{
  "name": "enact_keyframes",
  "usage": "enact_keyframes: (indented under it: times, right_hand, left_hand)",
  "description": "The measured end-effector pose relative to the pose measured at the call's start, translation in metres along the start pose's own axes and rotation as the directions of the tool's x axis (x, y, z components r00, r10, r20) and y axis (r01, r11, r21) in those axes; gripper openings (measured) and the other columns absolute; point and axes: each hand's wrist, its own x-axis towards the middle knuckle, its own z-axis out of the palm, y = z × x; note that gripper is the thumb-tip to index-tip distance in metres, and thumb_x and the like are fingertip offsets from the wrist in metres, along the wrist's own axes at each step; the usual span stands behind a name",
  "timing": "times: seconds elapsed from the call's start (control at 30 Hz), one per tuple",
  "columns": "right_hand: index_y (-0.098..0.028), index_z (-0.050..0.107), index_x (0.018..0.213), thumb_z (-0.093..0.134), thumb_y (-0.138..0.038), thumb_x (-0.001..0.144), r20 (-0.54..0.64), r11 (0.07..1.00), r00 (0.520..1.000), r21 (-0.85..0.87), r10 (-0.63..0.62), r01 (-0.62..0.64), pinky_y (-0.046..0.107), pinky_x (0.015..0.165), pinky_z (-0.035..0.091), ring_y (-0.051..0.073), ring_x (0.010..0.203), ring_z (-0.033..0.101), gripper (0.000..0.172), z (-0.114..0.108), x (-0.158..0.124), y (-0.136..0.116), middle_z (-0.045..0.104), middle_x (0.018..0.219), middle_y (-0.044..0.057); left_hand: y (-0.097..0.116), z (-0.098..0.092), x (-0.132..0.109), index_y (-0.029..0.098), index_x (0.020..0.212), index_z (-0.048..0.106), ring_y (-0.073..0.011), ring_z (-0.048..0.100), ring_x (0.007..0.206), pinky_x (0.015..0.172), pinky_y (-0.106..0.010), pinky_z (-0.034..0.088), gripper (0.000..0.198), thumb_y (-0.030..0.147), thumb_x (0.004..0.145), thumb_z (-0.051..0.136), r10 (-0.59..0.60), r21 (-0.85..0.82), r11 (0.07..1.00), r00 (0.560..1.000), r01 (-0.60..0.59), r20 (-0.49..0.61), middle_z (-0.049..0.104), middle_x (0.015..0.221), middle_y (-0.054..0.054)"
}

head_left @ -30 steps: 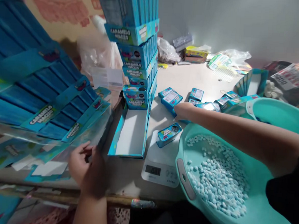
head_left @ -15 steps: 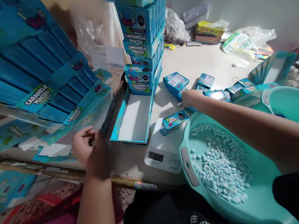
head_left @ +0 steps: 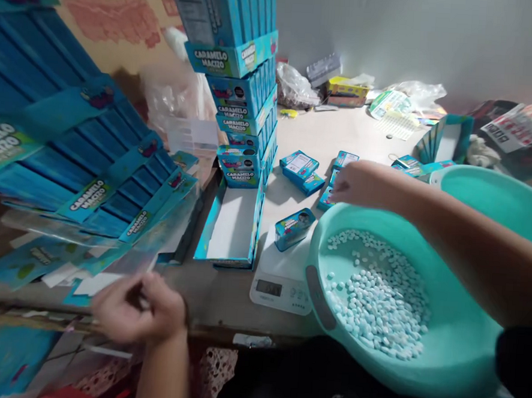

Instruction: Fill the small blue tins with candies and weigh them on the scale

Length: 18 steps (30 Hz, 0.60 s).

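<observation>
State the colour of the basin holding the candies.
The plastic basin is turquoise, best in the head view.

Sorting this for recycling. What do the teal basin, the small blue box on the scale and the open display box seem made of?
The teal basin looks like moulded plastic: smooth, glossy, one-piece wall. The small box seems a printed metal tin, going by its rounded edges and sheen, though uncertain. The open display box looks like card: thin folded walls, matte white inside.

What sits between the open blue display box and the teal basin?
In the head view, a digital kitchen scale sits between the open blue display box and the teal basin, with a blue tin on its platform.
</observation>
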Motion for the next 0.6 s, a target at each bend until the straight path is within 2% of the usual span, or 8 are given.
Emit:
enact_keyframes:
  times: [0.03, 0.1, 0.2, 0.27, 0.33, 0.43, 0.53, 0.6]
  right_hand:
    - [-0.022, 0.078, 0.089, 0.067, -0.034, 0.082, 0.015, 1.0, 1.0, -0.008, -0.016, 0.016, 0.031, 0.058, 0.043, 0.018, 0.06, 0.062, 0.018, 0.0, -0.021, 0.012, 0.071, 0.071, 0.003]
    - [-0.027, 0.077, 0.11, 0.075, -0.028, 0.07, -0.004, 1.0, 1.0, -0.02, -0.009, 0.009, 0.031, 0.052, 0.039, 0.017, 0.053, 0.058, 0.04, 0.011, -0.063, 0.038, 0.073, 0.075, 0.002]
    - [-0.03, 0.066, 0.133, 0.073, -0.03, 0.071, -0.108, 0.993, 0.994, 0.118, 0.013, 0.0, 0.032, 0.054, 0.046, 0.021, 0.066, 0.067, 0.062, 0.043, -0.118, 0.075, 0.076, 0.092, 0.003]
    - [-0.031, 0.06, 0.138, 0.069, -0.04, 0.079, -0.207, 0.973, 0.974, 0.228, 0.087, -0.039, 0.036, 0.062, 0.054, 0.024, 0.079, 0.07, 0.061, 0.065, -0.146, 0.094, 0.076, 0.104, 0.005]
    - [-0.029, 0.06, 0.137, 0.065, -0.051, 0.084, -0.265, 0.912, 0.937, 0.396, 0.228, -0.11, 0.038, 0.065, 0.057, 0.025, 0.084, 0.071, 0.058, 0.086, -0.165, 0.104, 0.075, 0.107, 0.007]
    - [-0.021, 0.067, 0.124, 0.064, -0.058, 0.084, -0.283, 0.728, 0.861, 0.672, 0.422, -0.136, 0.036, 0.062, 0.059, 0.023, 0.078, 0.072, 0.054, 0.115, -0.18, 0.104, 0.074, 0.099, 0.01]
    - [-0.018, 0.073, 0.103, 0.063, -0.052, 0.087, -0.362, 0.65, 0.787, 0.757, 0.499, -0.064, 0.035, 0.063, 0.058, 0.022, 0.071, 0.071, 0.039, 0.135, -0.183, 0.093, 0.075, 0.085, 0.008]
    - [-0.019, 0.074, 0.095, 0.061, -0.046, 0.09, -0.404, 0.675, 0.773, 0.736, 0.49, -0.043, 0.034, 0.063, 0.057, 0.02, 0.068, 0.07, 0.03, 0.14, -0.184, 0.085, 0.075, 0.081, 0.007]
  left_hand:
    - [0.02, -0.005, -0.004, 0.022, 0.082, 0.055, -0.025, 0.058, 0.077, 0.076, -0.046, 0.052, 0.009, 0.03, 0.085, 0.058, 0.203, -0.002, 0.979, 0.978, -0.203, -0.043, 0.051, 0.074, -0.004]
    - [0.071, -0.009, -0.013, 0.024, 0.087, 0.059, -0.0205, 0.062, 0.072, 0.068, -0.038, 0.054, 0.012, 0.017, 0.079, 0.066, 0.489, -0.188, 0.869, 0.852, -0.457, 0.189, 0.059, 0.08, -0.004]
    - [0.145, 0.006, -0.021, 0.026, 0.121, 0.058, -0.0269, 0.063, 0.115, 0.098, -0.045, 0.056, 0.044, 0.012, 0.081, 0.07, 0.635, -0.31, 0.772, 0.659, -0.554, 0.402, 0.063, 0.12, -0.011]
    - [0.175, 0.03, -0.02, 0.022, 0.138, 0.05, -0.0329, 0.05, 0.136, 0.111, -0.051, 0.048, 0.059, 0.011, 0.082, 0.066, 0.566, -0.267, 0.814, 0.603, -0.515, 0.562, 0.053, 0.142, -0.017]
    - [0.184, 0.057, -0.015, 0.017, 0.146, 0.044, -0.0368, 0.051, 0.135, 0.109, -0.054, 0.049, 0.069, 0.007, 0.08, 0.062, 0.437, -0.162, 0.862, 0.542, -0.48, 0.718, 0.053, 0.144, -0.02]
    - [0.181, 0.083, -0.004, 0.017, 0.14, 0.055, -0.0352, 0.067, 0.107, 0.087, -0.048, 0.057, 0.063, 0.008, 0.078, 0.06, 0.265, -0.034, 0.883, 0.436, -0.468, 0.86, 0.069, 0.124, -0.015]
    - [0.186, 0.082, 0.006, 0.022, 0.134, 0.062, -0.0315, 0.066, 0.1, 0.082, -0.043, 0.055, 0.059, 0.01, 0.076, 0.061, 0.417, -0.129, 0.822, 0.433, -0.555, 0.799, 0.072, 0.116, -0.009]
    - [0.195, 0.074, 0.01, 0.024, 0.133, 0.063, -0.031, 0.061, 0.101, 0.084, -0.043, 0.052, 0.062, 0.008, 0.073, 0.062, 0.583, -0.242, 0.702, 0.346, -0.669, 0.736, 0.07, 0.118, -0.007]
